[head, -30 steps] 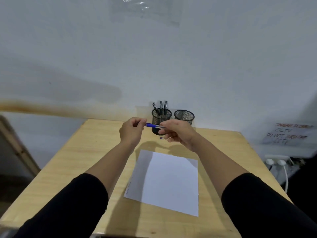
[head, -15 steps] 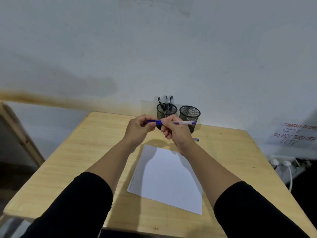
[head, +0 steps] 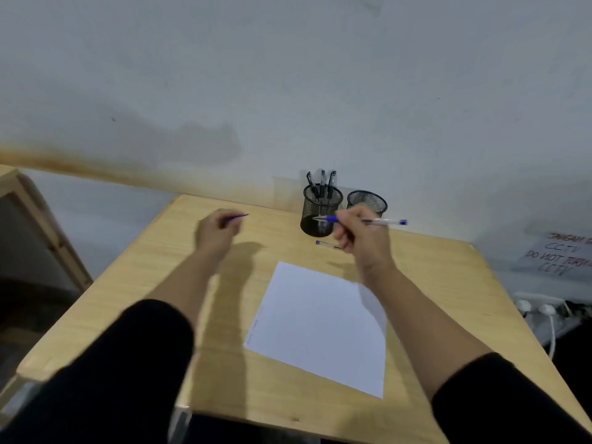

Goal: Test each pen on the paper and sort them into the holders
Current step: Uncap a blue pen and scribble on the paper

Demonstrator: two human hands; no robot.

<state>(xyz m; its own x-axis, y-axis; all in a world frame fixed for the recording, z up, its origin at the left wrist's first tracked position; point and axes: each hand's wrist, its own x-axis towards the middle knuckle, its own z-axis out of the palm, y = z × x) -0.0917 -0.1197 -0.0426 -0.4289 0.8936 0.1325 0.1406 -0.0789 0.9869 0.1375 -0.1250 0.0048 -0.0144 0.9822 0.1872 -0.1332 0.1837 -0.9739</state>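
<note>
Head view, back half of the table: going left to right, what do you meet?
Left hand holding the pen cap → holder with three black pens → right hand gripping the uncapped blue pen. The empty holder and the spare pen on the table overlap these, so they are left out.

Plain office corner, wooden desk (head: 153, 283), handwritten CCTV notice (head: 559, 254)
</note>
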